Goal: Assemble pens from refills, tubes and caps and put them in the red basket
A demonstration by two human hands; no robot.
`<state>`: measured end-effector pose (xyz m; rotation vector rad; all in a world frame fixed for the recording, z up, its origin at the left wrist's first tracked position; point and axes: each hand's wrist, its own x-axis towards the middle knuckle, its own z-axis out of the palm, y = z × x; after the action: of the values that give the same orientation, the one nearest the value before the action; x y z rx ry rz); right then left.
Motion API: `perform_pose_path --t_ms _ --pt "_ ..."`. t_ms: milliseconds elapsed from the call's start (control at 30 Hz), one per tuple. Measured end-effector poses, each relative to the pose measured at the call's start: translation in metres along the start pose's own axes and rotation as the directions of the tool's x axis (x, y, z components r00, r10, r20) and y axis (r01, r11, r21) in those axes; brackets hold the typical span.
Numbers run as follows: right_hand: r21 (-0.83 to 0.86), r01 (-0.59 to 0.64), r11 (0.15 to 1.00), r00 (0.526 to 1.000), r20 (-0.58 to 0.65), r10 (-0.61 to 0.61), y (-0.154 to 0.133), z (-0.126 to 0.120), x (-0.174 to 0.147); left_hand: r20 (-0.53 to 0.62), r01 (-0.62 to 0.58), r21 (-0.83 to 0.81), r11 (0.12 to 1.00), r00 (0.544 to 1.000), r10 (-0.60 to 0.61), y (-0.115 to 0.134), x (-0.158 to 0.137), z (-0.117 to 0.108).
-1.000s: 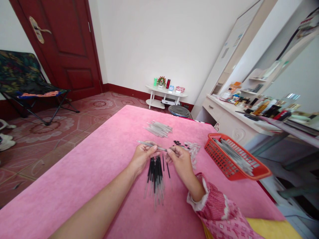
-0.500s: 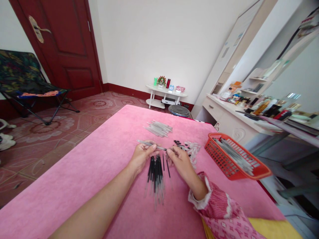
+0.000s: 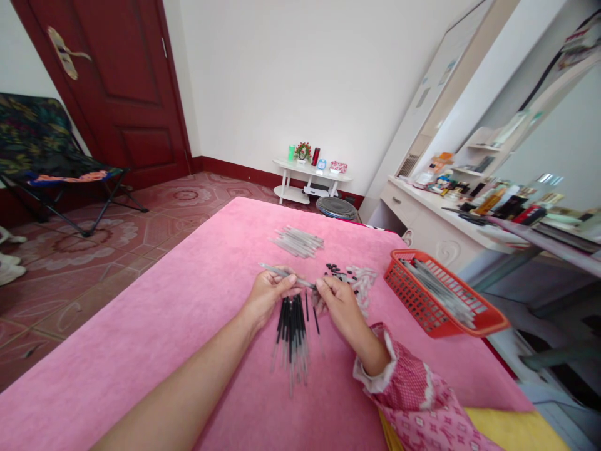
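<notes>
Our left grip (image 3: 270, 290) is closed around a slim grey barrel (image 3: 280, 271), thumb on top, while our right grip (image 3: 337, 297) pinches its right-hand end; the fingers hide exactly how the parts meet there. The barrel slants between the two, its free tip pointing left and away from us. To handle that end well, we want the left hold firm but light, so nothing rolls or bows, and the right fingertips in line, so any push or twist runs straight along the length. Just on our side lies a fan of black-and-clear rods (image 3: 292, 329), black ends toward the fingers; we do well to carry our wrists high enough not to scatter it. Farther off on the pink-covered desk (image 3: 188, 313) rests a pile of pale barrels (image 3: 299, 241). To the right sit small black pieces (image 3: 333, 267), a heap of clear pieces (image 3: 364, 285), then a red basket (image 3: 404, 300) of grey rods.
</notes>
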<state>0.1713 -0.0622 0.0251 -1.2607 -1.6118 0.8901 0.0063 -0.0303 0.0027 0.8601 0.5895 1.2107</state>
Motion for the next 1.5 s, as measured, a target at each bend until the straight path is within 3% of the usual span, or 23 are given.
perform_pose_path --t_ms 333,500,633,767,867,967,1033,1100,1200,1267,1367,1500 --pt "0.08 -0.103 0.991 0.993 0.074 0.097 -0.003 0.0 0.001 0.011 0.008 0.029 1.0 1.0 -0.009 0.0 -0.002 0.001" --pt "0.105 -0.076 0.992 0.995 0.08 0.068 -0.002 -0.001 0.001 0.026 0.004 0.025 1.0 1.0 -0.005 0.0 -0.001 0.001" --pt "0.131 -0.148 0.98 0.985 0.105 0.134 0.0 0.0 0.001 0.023 0.01 0.016 1.0 1.0 -0.011 0.0 -0.001 0.001" --pt "0.143 -0.088 0.986 0.994 0.077 0.078 -0.002 0.002 -0.001 0.023 -0.001 0.008 1.0 1.0 0.001 0.0 -0.001 0.0" --pt "0.099 -0.069 0.993 0.993 0.1 0.059 -0.003 -0.001 0.001 0.014 0.003 -0.001 1.0 1.0 -0.003 0.0 -0.001 -0.001" --pt "-0.099 -0.021 0.995 0.999 0.028 0.024 0.001 -0.015 0.006 -0.023 0.001 -0.01 1.0 1.0 -0.001 -0.001 0.001 -0.003" --pt "-0.353 0.021 0.935 0.991 -0.119 -0.067 0.005 -0.032 0.011 -0.039 -0.004 -0.011 1.0 0.999 0.003 -0.002 0.002 -0.004" --pt "-0.597 -0.02 0.802 0.961 -0.233 -0.15 0.011 -0.049 0.014 -0.048 -0.006 -0.013 1.0 0.999 0.005 -0.003 0.003 -0.004" --pt "-0.798 -0.074 0.598 0.952 -0.235 -0.195 0.02 -0.071 0.017 -0.056 -0.005 -0.015 1.0 0.998 0.004 -0.002 0.003 -0.003" --pt "-0.857 -0.075 0.509 0.968 -0.185 -0.17 0.027 -0.078 0.017 -0.065 -0.003 -0.011 1.0 0.998 0.003 -0.001 0.003 -0.003" --pt "-0.882 -0.076 0.465 0.983 -0.145 -0.114 0.038 -0.082 0.018 -0.083 0.005 -0.001 1.0 0.997 -0.005 -0.001 0.003 -0.003" --pt "-0.877 -0.066 0.476 0.986 -0.129 -0.102 0.048 -0.081 0.02 -0.087 0.008 -0.009 1.0 0.996 -0.009 -0.001 0.004 -0.003"
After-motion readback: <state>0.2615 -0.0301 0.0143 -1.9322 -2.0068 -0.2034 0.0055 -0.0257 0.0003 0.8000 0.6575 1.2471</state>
